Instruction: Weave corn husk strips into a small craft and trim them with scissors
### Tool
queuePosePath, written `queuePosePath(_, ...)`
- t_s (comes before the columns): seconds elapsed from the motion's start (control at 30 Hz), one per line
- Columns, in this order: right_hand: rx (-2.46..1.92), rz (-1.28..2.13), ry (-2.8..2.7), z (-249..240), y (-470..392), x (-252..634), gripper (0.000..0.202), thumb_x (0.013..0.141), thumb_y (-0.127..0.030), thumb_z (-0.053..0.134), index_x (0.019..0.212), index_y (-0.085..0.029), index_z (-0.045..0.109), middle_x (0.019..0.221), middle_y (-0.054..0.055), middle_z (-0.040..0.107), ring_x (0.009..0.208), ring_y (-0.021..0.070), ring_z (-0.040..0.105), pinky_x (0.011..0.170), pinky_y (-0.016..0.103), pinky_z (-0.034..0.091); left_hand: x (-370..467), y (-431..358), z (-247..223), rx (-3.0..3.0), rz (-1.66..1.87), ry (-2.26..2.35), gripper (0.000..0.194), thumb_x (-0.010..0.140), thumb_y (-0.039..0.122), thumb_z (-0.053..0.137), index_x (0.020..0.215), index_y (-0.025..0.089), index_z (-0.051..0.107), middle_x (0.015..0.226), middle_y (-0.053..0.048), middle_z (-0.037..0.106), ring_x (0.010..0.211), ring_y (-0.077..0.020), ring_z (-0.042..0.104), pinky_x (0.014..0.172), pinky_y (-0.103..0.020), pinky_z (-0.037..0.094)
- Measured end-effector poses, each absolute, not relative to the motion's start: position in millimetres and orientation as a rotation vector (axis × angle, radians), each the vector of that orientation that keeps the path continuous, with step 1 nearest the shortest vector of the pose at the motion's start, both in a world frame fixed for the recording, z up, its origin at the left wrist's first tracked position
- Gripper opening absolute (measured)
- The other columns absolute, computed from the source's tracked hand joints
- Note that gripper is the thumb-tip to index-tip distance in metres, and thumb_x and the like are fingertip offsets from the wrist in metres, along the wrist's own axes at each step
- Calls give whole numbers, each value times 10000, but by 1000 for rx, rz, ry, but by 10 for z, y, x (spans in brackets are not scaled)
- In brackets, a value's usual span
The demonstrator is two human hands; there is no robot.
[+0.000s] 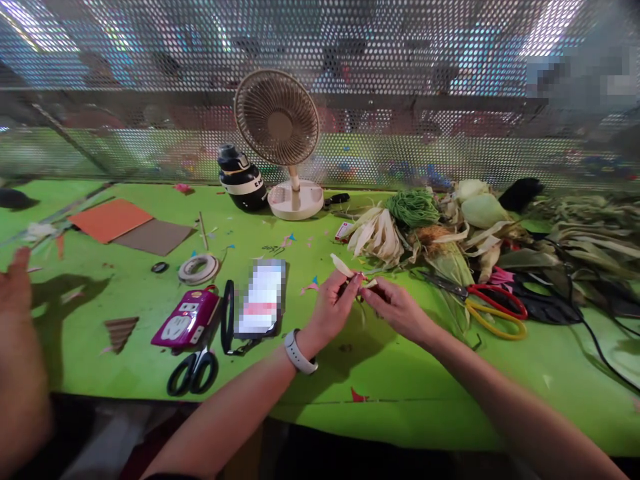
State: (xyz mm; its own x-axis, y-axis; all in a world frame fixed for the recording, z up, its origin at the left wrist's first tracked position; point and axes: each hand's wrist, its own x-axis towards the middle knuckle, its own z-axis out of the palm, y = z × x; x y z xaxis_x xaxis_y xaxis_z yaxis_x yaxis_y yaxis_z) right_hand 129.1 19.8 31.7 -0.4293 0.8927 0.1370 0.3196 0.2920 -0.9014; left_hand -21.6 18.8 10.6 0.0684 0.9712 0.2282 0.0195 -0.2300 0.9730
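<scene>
Above the green table, my left hand (337,307) is closed around a pale strip of corn husk (342,265), one end of which sticks up past the fingers. A white band circles that wrist. My right hand (400,312) meets it from the right, thumb and fingers pinched at a small pale bit of the same husk. Just what lies between the two sets of fingertips is too small to make out. Nearest beyond them lie a bundle of dried corn husks (377,237) and a coil of green string (414,207).
Red-and-yellow-handled scissors (495,310) lie right of my hands, near corn husks and a black cable (595,347). A phone (260,300), purple case (187,320), black scissors (193,373) and tape roll (199,269) lie left. Behind stand a fan (280,123) and bottle (243,180). Another person's hand (20,320) shows far left.
</scene>
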Motion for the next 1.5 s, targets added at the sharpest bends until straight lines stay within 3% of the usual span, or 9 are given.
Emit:
queuePosePath(0.17,-914,1427,-1701,215,211,1231,319,862,-471,531,921,-175,633,876,43,657,865,183,608,822,325,483,-212,180,128,1300,1217,1025,294,900,404,473,1003,193,649,903,-41,617,842,-157,556,757,-263,444)
queuePosePath(0.37,-983,1399,-1643,225,294,1315,324,817,-488,587,800,-174,664,768,14,645,743,146,583,736,277,477,-231,195,192,1374,1278,1055,238,896,379,484,965,205,630,990,-56,608,892,-173,546,778,-282,442)
queuePosePath(0.57,-1043,1343,-1617,288,342,1375,367,771,-540,617,750,-176,660,692,4,618,658,132,548,641,256,462,-257,208,187,1410,1206,1156,215,903,374,456,796,192,490,672,28,458,621,-111,422,578,-232,357)
queuePosePath(0.73,-998,1324,-1617,303,354,1377,353,743,-535,645,759,-183,669,709,7,637,719,157,583,732,300,480,-245,196,149,1441,1101,1079,242,902,413,454,826,189,504,610,51,396,551,-96,353,520,-225,308)
queuePosePath(0.87,-1063,1247,-1556,300,397,1472,328,785,-497,622,753,-172,652,669,-3,587,623,116,520,598,242,442,-255,232,145,1390,1087,1016,267,881,447,486,839,186,521,569,66,349,502,-84,305,473,-213,268)
queuePosePath(1.03,-1080,1203,-1632,373,486,1615,345,802,-492,606,734,-155,641,644,-4,559,569,95,462,510,216,377,-288,263,177,1326,1088,950,286,857,437,521,745,174,512,635,22,519,598,-107,503,597,-243,430)
queuePosePath(1.17,-1027,1221,-1898,456,469,1626,337,817,-469,592,707,-156,652,649,2,595,604,114,515,566,235,413,-302,234,218,1211,1073,915,289,871,444,500,950,173,568,723,-14,640,689,-154,623,708,-306,497)
queuePosePath(1.33,-912,1260,-2155,426,420,1598,292,861,-414,553,764,-171,683,717,7,656,662,131,577,624,248,446,-285,204,227,1020,775,886,501,849,614,413,850,154,613,502,-6,611,413,-144,577,468,-273,480)
queuePosePath(1.5,-883,1261,-2254,360,440,1600,269,883,-371,536,755,-176,670,687,-7,641,646,125,576,609,235,433,-239,210,173,1007,809,913,332,760,497,634,770,166,614,416,53,534,312,-86,465,328,-194,383)
